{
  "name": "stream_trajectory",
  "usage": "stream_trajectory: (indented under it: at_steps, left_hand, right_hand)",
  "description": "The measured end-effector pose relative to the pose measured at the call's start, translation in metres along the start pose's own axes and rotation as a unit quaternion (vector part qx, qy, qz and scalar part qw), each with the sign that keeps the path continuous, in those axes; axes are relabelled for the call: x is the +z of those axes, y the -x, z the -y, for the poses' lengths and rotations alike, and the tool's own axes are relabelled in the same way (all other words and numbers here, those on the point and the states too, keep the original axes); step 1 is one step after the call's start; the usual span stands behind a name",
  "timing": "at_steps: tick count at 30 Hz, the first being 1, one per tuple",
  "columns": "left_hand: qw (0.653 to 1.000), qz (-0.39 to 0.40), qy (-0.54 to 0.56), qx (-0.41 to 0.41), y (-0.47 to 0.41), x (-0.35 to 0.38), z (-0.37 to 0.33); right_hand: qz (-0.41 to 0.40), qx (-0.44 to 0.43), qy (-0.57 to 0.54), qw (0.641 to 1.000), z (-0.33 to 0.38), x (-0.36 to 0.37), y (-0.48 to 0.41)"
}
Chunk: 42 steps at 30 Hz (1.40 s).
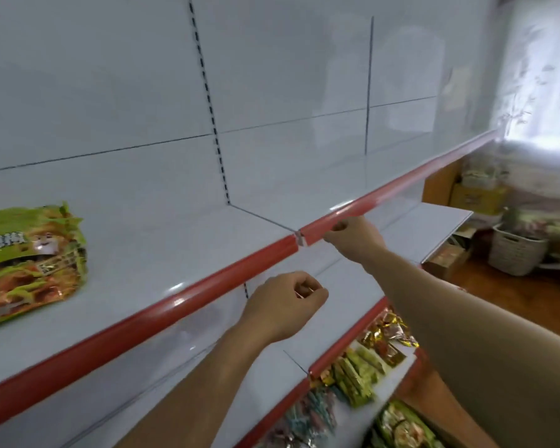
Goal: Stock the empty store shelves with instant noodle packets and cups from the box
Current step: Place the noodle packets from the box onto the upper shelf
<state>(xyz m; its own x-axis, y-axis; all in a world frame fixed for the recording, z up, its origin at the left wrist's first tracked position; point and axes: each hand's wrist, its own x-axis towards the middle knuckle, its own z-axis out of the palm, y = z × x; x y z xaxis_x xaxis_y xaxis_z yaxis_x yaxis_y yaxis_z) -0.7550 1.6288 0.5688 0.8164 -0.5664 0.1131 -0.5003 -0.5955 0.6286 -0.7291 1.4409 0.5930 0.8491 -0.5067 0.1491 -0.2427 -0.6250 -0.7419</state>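
A green multipack of instant noodles (29, 263) lies at the left on the upper white shelf (181, 247). That shelf's front carries a red edge strip (207, 286). My right hand (353, 239) reaches up to the strip just right of its joint, its curled fingers and thumb holding the strip's lower edge. Lower down, my left hand (285, 305) hovers in front of the shelf below, fingers curled into a loose fist with nothing visible in it. More green noodle packets (401, 428) show at the bottom right, apparently in a box.
The lower shelf (353, 376) holds several green and gold snack packets. Beyond the shelf end, on the wooden floor to the right, stand a woven white basket (518, 250), cardboard boxes (446, 260) and a yellow carton (476, 198). A clear guard panel rises along the upper shelf's front.
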Motion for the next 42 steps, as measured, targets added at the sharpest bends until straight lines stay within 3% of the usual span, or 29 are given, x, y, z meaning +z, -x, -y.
stream_trajectory:
  at_steps: [7,12,20,28,31,33,35,37,39,42]
  left_hand:
    - [0.987,0.133,-0.020,-0.087,-0.066,0.170,-0.028]
    - [0.964,0.208,-0.029,-0.163,-0.087,0.286,-0.012]
    - [0.899,0.346,-0.047,-0.265,-0.076,0.441,0.061]
    - [0.838,0.396,-0.010,-0.375,-0.055,0.592,0.152]
    - [0.826,0.357,0.006,-0.437,-0.042,0.633,0.184]
    - [0.816,0.275,0.058,-0.505,-0.032,0.655,0.201]
    - [0.780,0.167,0.121,-0.591,-0.025,0.672,0.215]
    - [0.738,0.124,0.167,-0.642,-0.018,0.688,0.223]
    - [0.716,0.119,0.191,-0.661,-0.012,0.702,0.228]
    - [0.700,0.091,0.203,-0.679,-0.010,0.719,0.233]
  right_hand:
    - [0.056,0.101,0.035,0.993,-0.178,-0.044,-0.035]
    - [0.144,0.164,0.066,0.974,-0.298,-0.035,-0.041]
    - [0.248,0.304,0.074,0.917,-0.459,0.029,-0.014]
    - [0.295,0.422,0.095,0.852,-0.607,0.126,0.037]
    - [0.285,0.458,0.059,0.840,-0.647,0.168,0.056]
    - [0.253,0.506,0.008,0.824,-0.665,0.193,0.065]
    - [0.187,0.585,-0.063,0.787,-0.680,0.217,0.071]
    - [0.124,0.628,-0.091,0.763,-0.693,0.232,0.076]
    - [0.084,0.605,-0.058,0.790,-0.702,0.242,0.077]
    - [0.079,0.499,0.062,0.861,-0.722,0.246,0.073]
